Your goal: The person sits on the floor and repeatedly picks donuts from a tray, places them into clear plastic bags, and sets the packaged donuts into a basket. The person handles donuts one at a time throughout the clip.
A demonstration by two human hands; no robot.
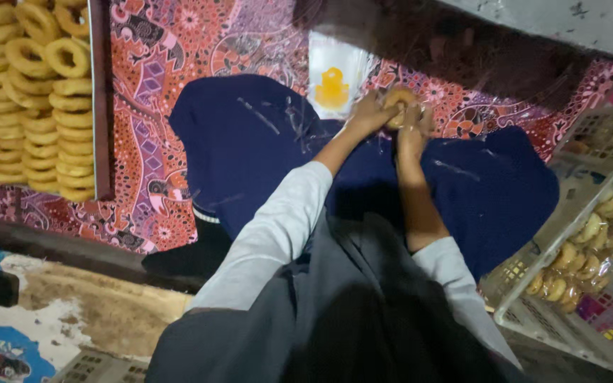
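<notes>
At the far left, rows of ring-shaped pastries [26, 92] lie stacked on a tray, well apart from the work. The counter [179, 42] is covered by a red and purple patterned cloth, and a dark blue cloth [250, 149] is spread over its middle. Just beyond the blue cloth lies a clear plastic bag [333, 74] with a yellow print.

The left hand [369, 113] and the right hand [413, 124] meet over the far edge of the blue cloth, both closed around one round golden pastry [400, 99], held up off the cloth just beside the bag. The fingers blur together, so which hand carries most of the grip cannot be told. The step in hand looks like handling a single pastry for bagging; a next move would likely call for one hand to free itself and open the bag mouth.

At the right, a pale plastic crate [569, 312] holds bagged pastries.
</notes>
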